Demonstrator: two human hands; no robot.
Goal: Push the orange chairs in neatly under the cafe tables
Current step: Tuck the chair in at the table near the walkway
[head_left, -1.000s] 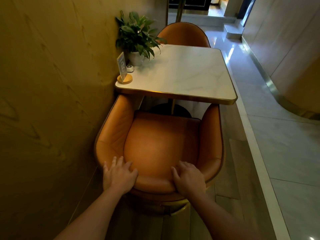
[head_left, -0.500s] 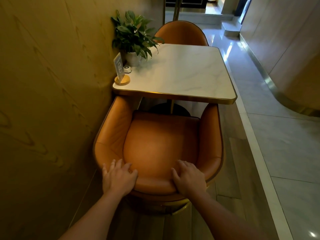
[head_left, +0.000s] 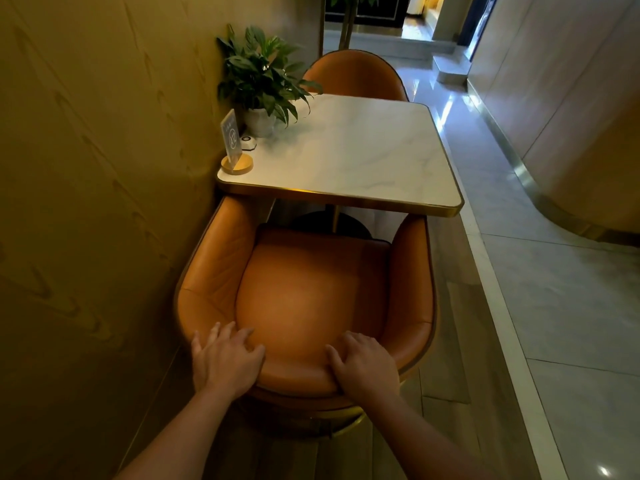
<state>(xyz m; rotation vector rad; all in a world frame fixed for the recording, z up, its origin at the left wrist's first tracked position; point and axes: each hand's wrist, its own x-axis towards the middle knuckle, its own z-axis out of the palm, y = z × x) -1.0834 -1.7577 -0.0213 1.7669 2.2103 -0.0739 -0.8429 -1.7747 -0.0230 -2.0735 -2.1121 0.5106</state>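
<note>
A: Two grips were on the chair back, weren't they?

B: Yes. The left grip (head_left: 225,363) lay flat on the top rim of the near chair (head_left: 311,289) at its wall side, fingers spread and almost straight, pressing and not clasping. The right grip (head_left: 363,367) sat on the same rim further right, its fingers curled over the edge and its thumb on the inner face, so it held the chair.

A: Where did the chair stand?

B: It faced the counter (head_left: 363,150), and the tips of its arms met the gold-trimmed near edge. Most of the seat still showed on the person's side. Its left arm ran just beside the yellow wall (head_left: 86,168).

A: What was beyond it?

B: A far chair (head_left: 356,76) stood at the opposite edge with only its back showing. On the marble top by the wall were a potted plant (head_left: 259,77), a small white puck (head_left: 248,143) and a sign (head_left: 231,138) on a round base. Glossy floor tiles (head_left: 554,271) ran along the right.
</note>
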